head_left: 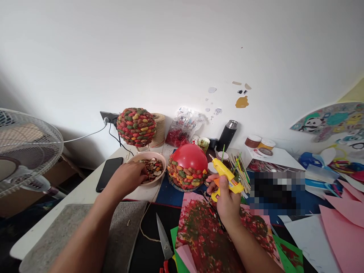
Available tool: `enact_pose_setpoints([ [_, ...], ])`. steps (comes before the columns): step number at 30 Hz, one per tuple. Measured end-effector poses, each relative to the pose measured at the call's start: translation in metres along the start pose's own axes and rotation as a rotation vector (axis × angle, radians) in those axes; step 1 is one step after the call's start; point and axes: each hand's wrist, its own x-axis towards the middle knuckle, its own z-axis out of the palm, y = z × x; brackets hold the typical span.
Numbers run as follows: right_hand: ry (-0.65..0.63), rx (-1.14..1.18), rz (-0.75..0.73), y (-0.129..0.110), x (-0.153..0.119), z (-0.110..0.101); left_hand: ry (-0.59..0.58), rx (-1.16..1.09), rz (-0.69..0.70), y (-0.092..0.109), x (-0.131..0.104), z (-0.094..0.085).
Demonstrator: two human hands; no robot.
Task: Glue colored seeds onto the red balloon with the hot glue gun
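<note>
No text, labels, brands, numbers or signs can be read on anything in view.

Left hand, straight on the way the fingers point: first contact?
The small brown and pale pieces in the pink bowl, right at the fingertips of the left hand. Depth is unclear; it may already be touching them.

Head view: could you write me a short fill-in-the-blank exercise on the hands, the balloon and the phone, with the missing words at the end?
The right hand holds a glue gun whose body is mostly ____.
Coloured pieces cover the balloon's ____ part, leaving the rest bare.
The phone lies to the ____ of the bowl, where the left hand has its fingers.

Missing words: yellow; lower; left.
</note>
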Motion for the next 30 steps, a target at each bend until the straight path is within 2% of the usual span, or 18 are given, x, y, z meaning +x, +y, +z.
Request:
enact_pose_setpoints([
  [11,-0.117,-0.013,0.001,0.006,-0.003,-0.003,-0.154,0.085,-0.084,0.007,0.008,-0.005],
  [15,-0.124,-0.011,-0.003,0.007,-0.005,-0.003,-0.141,0.08,-0.079,0.009,0.007,-0.007],
  [20,-0.114,-0.01,0.005,0.006,-0.005,-0.002,-0.067,0.027,-0.047,0.008,0.007,-0.009],
  [22,-0.117,-0.01,0.01,0.006,-0.005,-0.002,-0.023,-0.059,-0.063,0.006,0.008,-0.01],
  [27,-0.139,-0.015,0.019,0.005,-0.005,-0.002,0.136,-0.43,-0.214,0.004,0.007,-0.016],
  [30,-0.161,-0.022,0.026,0.003,-0.006,-0.002,0.182,-0.654,-0.202,0.006,0.005,-0.02],
])
